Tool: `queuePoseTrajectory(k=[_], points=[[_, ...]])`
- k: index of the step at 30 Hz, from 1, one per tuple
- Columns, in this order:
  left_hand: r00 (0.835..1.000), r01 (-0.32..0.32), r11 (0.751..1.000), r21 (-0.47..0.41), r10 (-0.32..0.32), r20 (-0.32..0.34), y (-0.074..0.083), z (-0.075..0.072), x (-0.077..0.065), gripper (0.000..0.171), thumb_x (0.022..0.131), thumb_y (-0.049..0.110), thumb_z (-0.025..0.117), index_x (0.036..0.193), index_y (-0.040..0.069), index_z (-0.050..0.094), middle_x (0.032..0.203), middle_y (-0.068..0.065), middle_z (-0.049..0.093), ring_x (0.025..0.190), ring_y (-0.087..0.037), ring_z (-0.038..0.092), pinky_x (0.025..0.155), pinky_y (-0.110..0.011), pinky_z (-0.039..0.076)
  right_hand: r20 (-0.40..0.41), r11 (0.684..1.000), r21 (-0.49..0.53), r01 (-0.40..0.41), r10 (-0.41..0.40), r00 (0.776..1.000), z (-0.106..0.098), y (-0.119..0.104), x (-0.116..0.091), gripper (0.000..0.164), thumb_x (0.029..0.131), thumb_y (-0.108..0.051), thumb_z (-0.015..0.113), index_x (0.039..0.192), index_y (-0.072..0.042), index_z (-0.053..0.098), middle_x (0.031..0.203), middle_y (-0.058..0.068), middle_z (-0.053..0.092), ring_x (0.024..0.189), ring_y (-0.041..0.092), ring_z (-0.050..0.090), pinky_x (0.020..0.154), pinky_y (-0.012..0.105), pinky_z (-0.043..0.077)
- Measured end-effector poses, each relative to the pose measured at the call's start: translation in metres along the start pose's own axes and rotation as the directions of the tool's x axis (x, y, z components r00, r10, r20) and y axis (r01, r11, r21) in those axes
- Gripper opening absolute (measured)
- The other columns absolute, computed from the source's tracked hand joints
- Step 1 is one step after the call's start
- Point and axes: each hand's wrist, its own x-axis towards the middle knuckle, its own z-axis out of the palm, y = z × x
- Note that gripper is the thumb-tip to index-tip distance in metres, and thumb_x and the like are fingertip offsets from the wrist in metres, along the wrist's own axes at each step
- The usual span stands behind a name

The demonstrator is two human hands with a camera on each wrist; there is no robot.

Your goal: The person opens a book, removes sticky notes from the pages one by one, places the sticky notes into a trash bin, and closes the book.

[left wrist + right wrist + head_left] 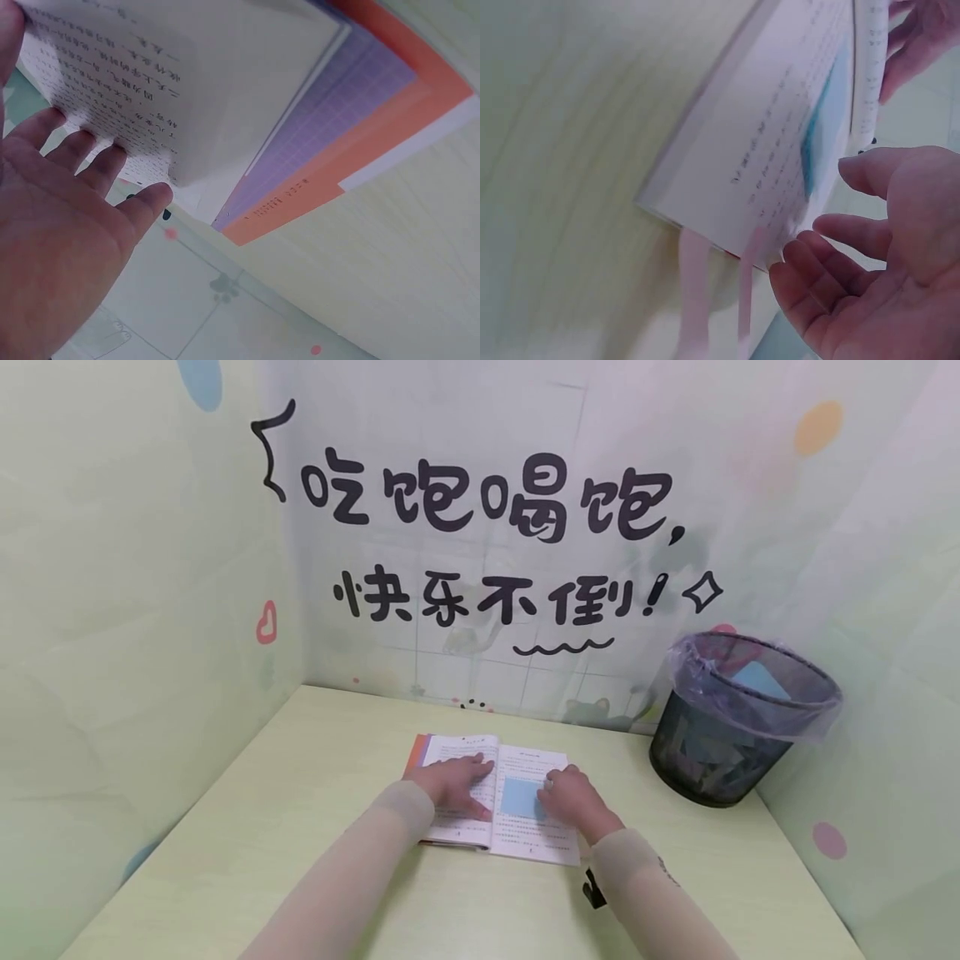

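An open book lies on the table, its left page (472,745) and right page (517,843) covered in print. A light blue square of paper (521,797) lies flat on the right page. My left hand (456,783) rests on the left page with fingers spread, the thumb pointing toward the spine. The book's orange and purple cover flaps (330,146) stick out beyond the page edge. Over the outer edge of the right page is my right hand (576,800), beside the blue paper. In the right wrist view its fingers (810,277) are loosely bent, with nothing between them.
A black mesh bin (720,752) with a purple liner stands at the table's back right, a light blue piece inside. Two pink strips (695,292) show by the right page's edge. A small black thing (595,890) lies near my right sleeve. Printed walls enclose the table (300,777).
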Motion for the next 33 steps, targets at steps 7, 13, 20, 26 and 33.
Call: queuePoseTrajectory(k=[7,13,20,26,33], points=[[1.000,-0.008,1.000,-0.005,0.007,-0.008,0.001,0.001,0.000,0.095,0.075,0.057,0.078,0.154,0.029,0.033,0.159,0.002,0.021,0.140,-0.024,0.020,0.114,-0.049,0.024,-0.008,0.998,0.051,-0.038,0.039,0.999,0.004,-0.002,-0.002,0.036,0.094,-0.029,0.068,0.119,-0.004,0.066,0.109,0.010,0.054,0.096,0.024,0.049,0.090,0.046,0.047],[1.000,-0.011,1.000,-0.010,0.011,-0.003,0.002,0.003,0.001,0.096,0.075,0.058,0.078,0.155,0.029,0.032,0.159,0.003,0.020,0.141,-0.023,0.019,0.114,-0.050,0.024,-0.043,0.985,0.152,-0.085,0.093,0.995,0.004,-0.005,-0.002,0.030,0.092,-0.027,0.073,0.112,-0.009,0.062,0.103,0.006,0.056,0.089,0.021,0.052,0.087,0.042,0.050],[1.000,-0.014,1.000,0.005,0.014,-0.004,0.001,0.004,0.001,0.097,0.075,0.059,0.077,0.155,0.028,0.031,0.159,0.003,0.020,0.141,-0.023,0.019,0.113,-0.050,0.025,-0.120,0.995,0.092,-0.035,0.046,0.992,0.002,-0.008,-0.004,0.011,0.094,-0.020,0.071,0.100,-0.013,0.064,0.083,0.000,0.060,0.074,0.017,0.053,0.075,0.035,0.052],[1.000,-0.004,1.000,0.015,0.005,-0.007,0.002,0.002,0.000,0.096,0.075,0.060,0.076,0.155,0.029,0.031,0.159,0.004,0.020,0.140,-0.022,0.020,0.113,-0.049,0.026,-0.125,0.996,0.094,0.002,0.010,0.992,-0.004,-0.008,-0.006,0.008,0.094,-0.017,0.070,0.095,-0.014,0.063,0.079,-0.001,0.060,0.071,0.016,0.053,0.069,0.033,0.050],[1.000,0.009,1.000,0.026,-0.009,0.000,0.004,0.000,-0.005,0.094,0.077,0.059,0.075,0.155,0.030,0.031,0.159,0.005,0.019,0.141,-0.022,0.020,0.114,-0.049,0.025,-0.136,0.978,0.210,0.011,0.018,0.991,-0.010,-0.001,-0.007,0.007,0.093,-0.015,0.070,0.093,-0.013,0.064,0.082,-0.001,0.061,0.074,0.017,0.053,0.071,0.033,0.051]])
